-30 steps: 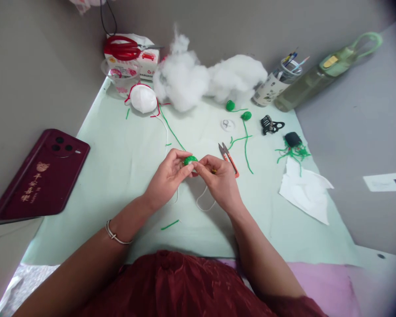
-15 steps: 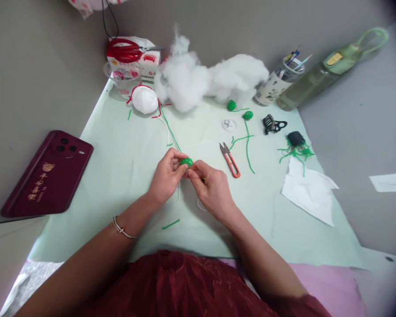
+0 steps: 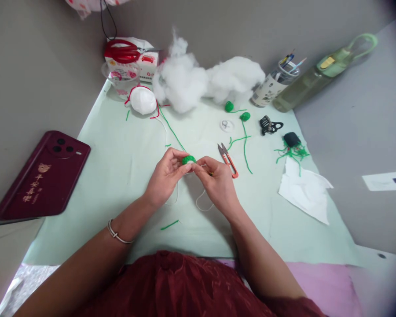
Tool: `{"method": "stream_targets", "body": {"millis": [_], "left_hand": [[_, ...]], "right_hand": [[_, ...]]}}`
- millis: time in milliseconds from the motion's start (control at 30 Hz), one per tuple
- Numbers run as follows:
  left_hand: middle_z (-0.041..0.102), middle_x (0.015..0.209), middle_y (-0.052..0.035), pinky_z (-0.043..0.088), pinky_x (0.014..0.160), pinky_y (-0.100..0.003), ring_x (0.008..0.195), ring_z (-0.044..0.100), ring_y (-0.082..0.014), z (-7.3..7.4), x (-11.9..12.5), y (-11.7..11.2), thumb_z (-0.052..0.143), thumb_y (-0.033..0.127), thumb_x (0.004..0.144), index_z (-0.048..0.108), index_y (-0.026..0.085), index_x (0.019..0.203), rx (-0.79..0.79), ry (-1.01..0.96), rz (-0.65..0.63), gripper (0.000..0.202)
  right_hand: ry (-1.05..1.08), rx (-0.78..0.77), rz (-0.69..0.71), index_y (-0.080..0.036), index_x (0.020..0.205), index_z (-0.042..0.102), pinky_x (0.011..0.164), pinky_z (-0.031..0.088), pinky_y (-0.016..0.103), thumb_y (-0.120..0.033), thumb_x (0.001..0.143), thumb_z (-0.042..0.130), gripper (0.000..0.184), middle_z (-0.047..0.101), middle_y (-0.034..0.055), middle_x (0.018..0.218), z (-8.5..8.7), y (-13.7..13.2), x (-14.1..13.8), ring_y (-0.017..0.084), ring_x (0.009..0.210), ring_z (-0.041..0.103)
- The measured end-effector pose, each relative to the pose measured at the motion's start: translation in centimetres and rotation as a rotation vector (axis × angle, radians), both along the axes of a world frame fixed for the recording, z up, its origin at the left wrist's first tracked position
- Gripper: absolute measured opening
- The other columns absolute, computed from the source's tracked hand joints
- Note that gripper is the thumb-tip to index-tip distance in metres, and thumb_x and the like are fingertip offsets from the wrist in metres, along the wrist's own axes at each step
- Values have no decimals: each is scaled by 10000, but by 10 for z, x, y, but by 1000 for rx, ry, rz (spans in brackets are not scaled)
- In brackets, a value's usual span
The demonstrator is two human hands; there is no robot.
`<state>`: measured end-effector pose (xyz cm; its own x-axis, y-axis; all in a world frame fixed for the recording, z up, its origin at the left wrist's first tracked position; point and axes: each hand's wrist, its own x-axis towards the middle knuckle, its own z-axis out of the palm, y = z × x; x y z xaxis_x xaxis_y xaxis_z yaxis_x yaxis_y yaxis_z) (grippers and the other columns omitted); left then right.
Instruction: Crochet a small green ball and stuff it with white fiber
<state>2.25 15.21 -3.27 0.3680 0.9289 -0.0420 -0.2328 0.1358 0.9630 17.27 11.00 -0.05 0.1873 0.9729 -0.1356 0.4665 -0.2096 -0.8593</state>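
My left hand (image 3: 163, 178) pinches a small green crochet piece (image 3: 188, 159) between thumb and fingers; a pale patch shows along its lower edge. My right hand (image 3: 216, 182) is closed right beside it, its fingertips touching the piece. A bit of yellow shows in the right palm, seemingly the handle of a crochet hook (image 3: 211, 174); the rest is hidden by the fingers. White yarn (image 3: 203, 208) hangs in loops below both hands. Green yarn (image 3: 172, 130) runs from the piece back toward a white yarn ball (image 3: 143, 100).
Orange thread snips (image 3: 229, 162) lie just right of my right hand. Beyond are two green crochet balls (image 3: 245, 116), white stuffing (image 3: 181, 81), a hair clip (image 3: 269, 126) and a bottle (image 3: 312, 81). A phone (image 3: 42, 174) lies left, paper (image 3: 303, 191) right, red scissors (image 3: 122, 51) back left.
The green piece has turned a little in my left hand, showing a pale patch. My right hand has shifted slightly right, and the white yarn loop below it shows more. The view has shifted slightly.
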Motion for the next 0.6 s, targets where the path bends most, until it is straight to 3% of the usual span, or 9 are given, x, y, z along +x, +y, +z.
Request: {"method": "stream_targets", "body": {"millis": [100, 233, 333, 467, 600], "left_hand": [[656, 908, 3, 561, 850, -324, 865, 666, -158, -1, 1, 0, 750, 268, 872, 570, 225, 982, 17, 33, 30, 215], [622, 862, 11, 535, 799, -301, 819, 632, -153, -5, 3, 3, 756, 202, 837, 561, 224, 922, 33, 77, 87, 214], [627, 844, 9, 534, 784, -297, 806, 633, -155, -6, 2, 4, 756, 194, 822, 577, 219, 905, 36, 84, 103, 199], [676, 861, 3, 559, 805, -310, 809, 676, -158, -2, -1, 5, 735, 243, 856, 585, 218, 979, 25, 49, 112, 196], [702, 939, -4, 590, 875, -331, 833, 730, -155, 6, -9, 11, 754, 283, 874, 614, 219, 1053, 18, -16, 183, 236]], "right_hand": [[31, -19, 59, -225, 770, 567, 562, 243, 283, -405, 958, 554, 261, 423, -67, 574, 3, -2, -4, 122, 539, 328], [-110, 26, 109, -243, 744, 459, 599, 261, 293, -290, 946, 518, 216, 437, -56, 598, 4, -8, -17, 133, 550, 315], [-183, 36, 122, -243, 758, 463, 609, 255, 303, -263, 946, 509, 194, 445, -53, 605, 2, -11, -23, 137, 548, 305], [-38, 49, 129, -225, 864, 574, 618, 302, 289, -325, 1008, 495, 192, 487, -47, 653, 3, -10, -18, 131, 579, 368], [224, -13, 186, -198, 1003, 679, 588, 385, 261, -463, 1046, 480, 335, 584, -3, 786, 11, -7, -1, 119, 628, 475]]}}
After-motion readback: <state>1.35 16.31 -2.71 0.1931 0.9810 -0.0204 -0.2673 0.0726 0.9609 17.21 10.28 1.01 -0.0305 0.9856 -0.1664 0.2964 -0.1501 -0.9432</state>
